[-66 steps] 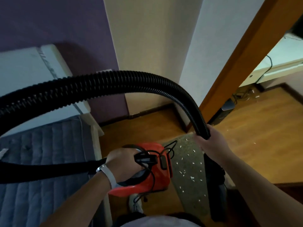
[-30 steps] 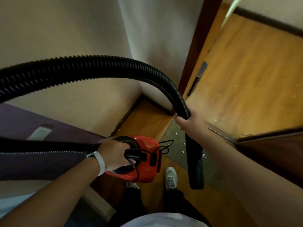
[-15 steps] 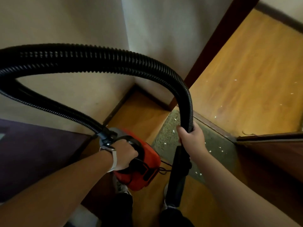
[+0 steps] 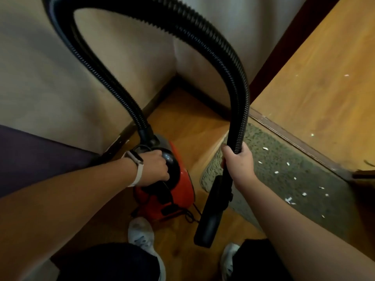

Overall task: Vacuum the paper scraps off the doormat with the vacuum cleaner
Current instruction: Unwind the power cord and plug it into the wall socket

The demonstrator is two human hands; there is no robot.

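Observation:
A small red vacuum cleaner [image 4: 178,197] hangs low over the wooden floor, my left hand [image 4: 155,168] gripping its black top handle. Its ribbed black hose [image 4: 203,35] arches up and over to my right hand [image 4: 239,162], which grips the hose end above the black nozzle [image 4: 211,216]. The nozzle points down at the floor between my feet, beside the left edge of the grey-green doormat [image 4: 288,179]. White paper scraps [image 4: 288,199] are scattered over the mat to the right of the nozzle.
A beige wall corner [image 4: 174,63] with dark skirting stands ahead. A wooden door threshold [image 4: 300,142] runs along the mat's far side, with wooden floor [image 4: 316,82] and a few scraps beyond. My white shoes [image 4: 142,236] stand near the vacuum cleaner. A dark purple surface [image 4: 30,155] lies left.
The view has tilted down and closed in. The vacuum cleaner has come lower, close to the floor, and the nozzle has swung down beside the mat's left edge. Both grips are unchanged.

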